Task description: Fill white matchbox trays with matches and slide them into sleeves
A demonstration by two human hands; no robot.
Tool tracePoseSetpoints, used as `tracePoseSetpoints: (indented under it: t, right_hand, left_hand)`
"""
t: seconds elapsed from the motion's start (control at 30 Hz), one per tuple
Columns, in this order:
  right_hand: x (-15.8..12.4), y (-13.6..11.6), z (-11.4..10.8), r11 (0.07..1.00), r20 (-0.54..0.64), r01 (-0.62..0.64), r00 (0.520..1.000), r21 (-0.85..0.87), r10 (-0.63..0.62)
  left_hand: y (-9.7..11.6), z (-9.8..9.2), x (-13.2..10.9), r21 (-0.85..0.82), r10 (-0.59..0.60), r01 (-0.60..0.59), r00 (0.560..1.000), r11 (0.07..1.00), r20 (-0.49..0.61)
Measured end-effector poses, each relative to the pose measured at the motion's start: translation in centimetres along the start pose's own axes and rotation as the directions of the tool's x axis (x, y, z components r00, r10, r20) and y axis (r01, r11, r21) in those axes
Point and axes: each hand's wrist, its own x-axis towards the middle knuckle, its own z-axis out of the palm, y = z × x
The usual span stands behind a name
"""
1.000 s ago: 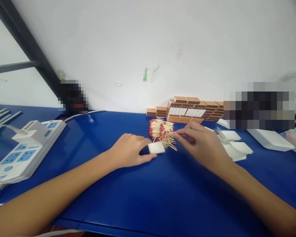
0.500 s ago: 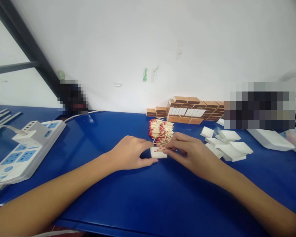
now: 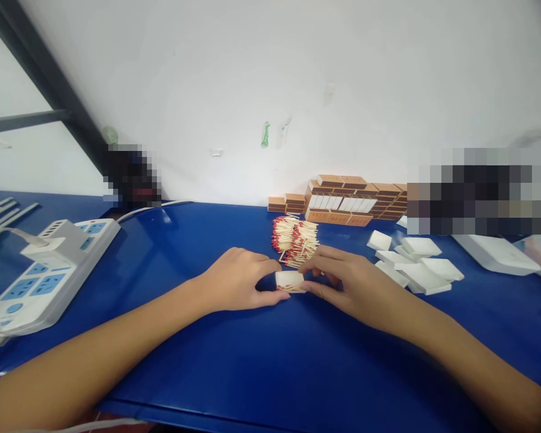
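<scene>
A small white matchbox tray (image 3: 290, 278) lies on the blue table, with a few matches along its near side. My left hand (image 3: 243, 279) grips the tray's left end between thumb and fingers. At the right end, the thumb and fingers of my right hand (image 3: 342, 276) are on the tray's edge. Whether a match is between those fingers cannot be made out. Just behind the tray rises a pile of red-headed matches (image 3: 295, 237), close to the right fingertips.
Brown matchboxes (image 3: 338, 201) are stacked against the wall. Several white trays (image 3: 415, 261) lie in a heap to the right. A white power strip (image 3: 49, 273) with a cable sits at the left on the blue table (image 3: 252, 367).
The matches that lay across the top of the tray are now down inside along its near side. My right fingers have shifted slightly and rest on the tray's right end.
</scene>
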Motion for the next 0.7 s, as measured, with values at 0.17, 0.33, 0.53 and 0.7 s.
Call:
tracePoseSetpoints:
  t: [0.17, 0.33, 0.53, 0.7]
  right_hand:
    - [0.1, -0.3, -0.3, 0.999, 0.043, -0.036, 0.998, 0.027, 0.034]
    - [0.1, -0.2, 0.0, 0.995, 0.066, -0.041, 0.997, 0.095, 0.034]
    - [0.3, -0.3, 0.3, 0.991, 0.011, -0.012, 1.000, 0.135, 0.011]
    - [0.6, -1.1, 0.7, 0.980, -0.065, -0.076, 0.994, 0.186, 0.089]
  left_hand:
    - [-0.3, 0.1, -0.1, 0.019, 0.020, -0.020, 1.000, 1.000, -0.004]
    - [-0.3, 0.3, -0.1, 0.029, 0.034, -0.034, 0.999, 0.999, -0.015]
    - [-0.3, 0.6, -0.2, 0.043, 0.085, -0.084, 0.996, 0.996, -0.023]
    - [-0.3, 0.7, -0.2, 0.062, 0.085, -0.083, 0.996, 0.995, -0.028]
